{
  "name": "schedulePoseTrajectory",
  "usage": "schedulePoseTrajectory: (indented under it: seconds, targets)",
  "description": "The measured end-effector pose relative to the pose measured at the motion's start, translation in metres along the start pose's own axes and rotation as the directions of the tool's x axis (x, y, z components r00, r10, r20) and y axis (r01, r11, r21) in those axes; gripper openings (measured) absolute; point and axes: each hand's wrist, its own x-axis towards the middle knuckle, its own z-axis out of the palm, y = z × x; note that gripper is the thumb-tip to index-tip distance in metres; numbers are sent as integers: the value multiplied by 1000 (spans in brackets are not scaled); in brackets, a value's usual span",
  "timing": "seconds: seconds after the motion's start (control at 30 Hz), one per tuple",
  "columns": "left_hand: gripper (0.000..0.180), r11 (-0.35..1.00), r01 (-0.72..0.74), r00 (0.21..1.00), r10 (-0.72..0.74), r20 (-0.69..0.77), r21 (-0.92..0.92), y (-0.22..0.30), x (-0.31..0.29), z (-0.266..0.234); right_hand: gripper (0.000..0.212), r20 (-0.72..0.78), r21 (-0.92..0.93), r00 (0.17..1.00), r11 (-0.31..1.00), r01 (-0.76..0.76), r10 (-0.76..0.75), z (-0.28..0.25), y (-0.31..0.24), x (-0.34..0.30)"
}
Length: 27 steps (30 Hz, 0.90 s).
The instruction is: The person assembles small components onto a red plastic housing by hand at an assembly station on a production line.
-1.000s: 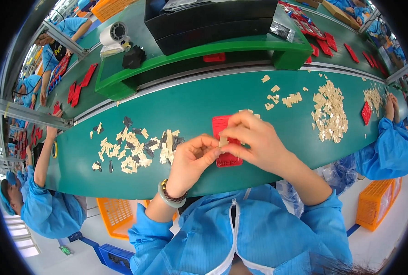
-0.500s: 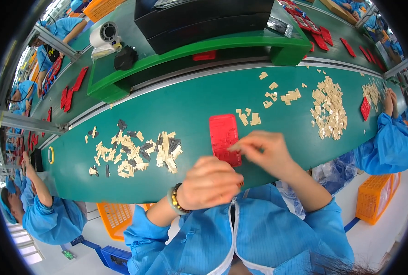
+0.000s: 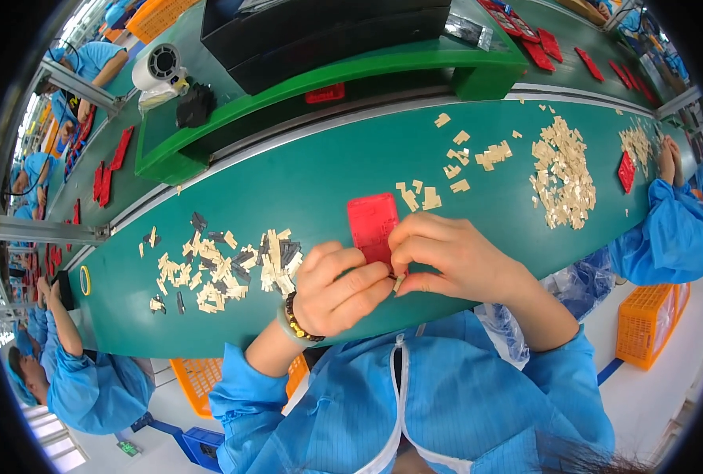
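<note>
A red plastic case (image 3: 372, 221) lies on the green bench in front of me, its near end hidden behind my hands. My right hand (image 3: 450, 259) is closed in a pinch, with a small beige piece (image 3: 400, 282) between thumb and fingertip. Close against it, my left hand (image 3: 337, 291) has its fingers curled inward; whatever they grip is hidden. To the left lies a loose pile of beige and dark grey strips (image 3: 213, 268), with a tighter heap (image 3: 276, 261) beside my left hand. Several cut beige pieces (image 3: 430, 198) are scattered beyond my right hand.
A large pile of beige pieces (image 3: 563, 178) lies on the right, near a co-worker's hands (image 3: 669, 158). Across the back runs a green raised shelf (image 3: 328, 83) holding a black bin (image 3: 320, 47) and a white roll (image 3: 160, 63). Another co-worker (image 3: 91, 379) sits at the left.
My hands have come together over the case's near end, the left rising and the right closing in beside it. The whole view has shifted slightly.
</note>
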Motion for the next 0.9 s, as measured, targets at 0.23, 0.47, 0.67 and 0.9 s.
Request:
schedulePoseTrajectory:
  seconds: [0.23,0.47,0.67,0.9]
  targets:
    - [25,986,-36,998,28,54,165,3,-2,-1,20,9,-152,999,987,45,-45,3,-1,1]
    - [28,868,494,859,-478,184,-51,-2,3,10,22,-310,-479,942,834,-273,130,8,16,-24]
    - [24,102,848,334,-865,375,-521,-5,10,4,20,-284,-595,946,802,-44,-159,30,23,15]
    - [37,888,396,840,-454,298,234,10,-42,32,11,-187,506,752,718,-478,632,45,76,24]
